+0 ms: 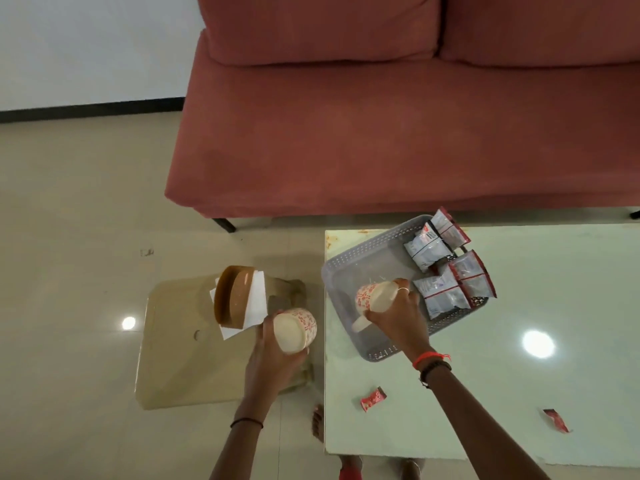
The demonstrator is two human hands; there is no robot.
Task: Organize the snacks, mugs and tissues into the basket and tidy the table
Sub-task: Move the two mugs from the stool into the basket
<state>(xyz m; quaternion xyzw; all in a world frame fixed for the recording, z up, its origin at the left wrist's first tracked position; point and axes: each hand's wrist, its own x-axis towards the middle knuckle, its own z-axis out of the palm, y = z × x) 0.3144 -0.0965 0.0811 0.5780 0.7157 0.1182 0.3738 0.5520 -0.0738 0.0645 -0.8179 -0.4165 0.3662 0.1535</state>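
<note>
Two mugs in play at once here. The right hand [398, 315] has its fingers wrapped round the body of one patterned mug [375, 297], tipped on its side, over the open left half of the grey basket [349, 268] on the pale table [519, 393]. Whether that mug touches the basket floor, I cannot tell. The left hand [273, 355] has its fingers curled round a second mug [296, 330], also tipped, held above the low brown side table [173, 358], just near of the tissue holder [235, 297] and its white tissues [258, 299].

These look ceramic to me: stiff, weighty, glazed and probably slick, and they would chip if knocked together. A full wrap round the body, as now, seems the safe hold; the handle is the alternative.

Snack packets [446, 268] fill the basket's right side, light and crinkly, easy to pinch by an edge. Two red wrappers [373, 398] lie on the near table, well apart.
</note>
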